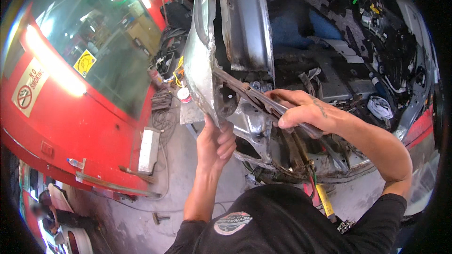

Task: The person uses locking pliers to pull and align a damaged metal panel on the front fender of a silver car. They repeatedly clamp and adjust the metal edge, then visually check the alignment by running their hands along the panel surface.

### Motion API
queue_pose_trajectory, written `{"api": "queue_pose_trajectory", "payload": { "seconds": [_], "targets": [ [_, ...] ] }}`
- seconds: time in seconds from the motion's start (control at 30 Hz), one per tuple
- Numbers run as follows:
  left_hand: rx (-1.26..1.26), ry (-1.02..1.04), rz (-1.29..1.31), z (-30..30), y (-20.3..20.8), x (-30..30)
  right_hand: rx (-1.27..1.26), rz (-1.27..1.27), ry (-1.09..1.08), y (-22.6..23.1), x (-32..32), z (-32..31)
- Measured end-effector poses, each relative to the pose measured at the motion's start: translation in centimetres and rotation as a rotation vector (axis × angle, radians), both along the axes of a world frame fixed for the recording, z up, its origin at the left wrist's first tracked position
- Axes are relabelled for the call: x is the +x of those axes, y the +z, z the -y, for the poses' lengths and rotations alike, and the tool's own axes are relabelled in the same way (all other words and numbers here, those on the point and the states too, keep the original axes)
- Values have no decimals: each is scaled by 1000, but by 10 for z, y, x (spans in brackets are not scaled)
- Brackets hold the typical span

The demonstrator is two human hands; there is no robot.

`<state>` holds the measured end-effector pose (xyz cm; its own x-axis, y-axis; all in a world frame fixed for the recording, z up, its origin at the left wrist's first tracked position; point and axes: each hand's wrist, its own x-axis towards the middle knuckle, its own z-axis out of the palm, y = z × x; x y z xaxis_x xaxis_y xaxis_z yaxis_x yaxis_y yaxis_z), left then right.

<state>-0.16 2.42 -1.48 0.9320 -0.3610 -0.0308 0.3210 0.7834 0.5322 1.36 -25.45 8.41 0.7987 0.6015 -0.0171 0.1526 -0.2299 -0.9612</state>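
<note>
My left hand [215,143] is closed on the lower corner of a bare metal car body panel [200,73], its thumb and fingers pinching the edge. In my right hand [299,113] is a pair of long metal pliers [252,95], held by the handles. The tips of the pliers reach the inner edge of the panel, above my left hand; whether they bite on it I cannot tell. Behind the tool shows the opened car front frame [254,127], with scraped silvery metal and dark gaps.
The stripped car interior [325,33], with loose wiring and debris, lies to the right. At left stands a red wall [70,131] with a window. A hammer [160,218], a hose and a white box [149,150] lie on the floor. Another person [49,211] is at lower left.
</note>
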Motion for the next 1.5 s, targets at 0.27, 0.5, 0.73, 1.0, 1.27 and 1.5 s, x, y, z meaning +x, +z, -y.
{"api": "queue_pose_trajectory", "payload": {
  "seconds": [0.27, 0.5, 0.73, 1.0, 1.27, 1.5],
  "targets": [
    [31, -12, 12, -1, 6, 7, 240, -135, -35, -5, 3, -20],
    [32, -29, 31, -2, 7, 7, 360, -171, -56, -26, 3, -28],
    [20, -52, 39, -3, 6, 7, 424, -179, -63, -25, 0, -34],
    [40, -41, 39, -3, 8, 6, 434, -174, -52, -32, 7, -35],
    [83, -52, 56, -5, 8, 7, 468, -125, -60, -41, 10, -43],
    [11, -74, 39, -2, 6, 9, 423, -35, -91, -45, 9, -45]
  ]
}}
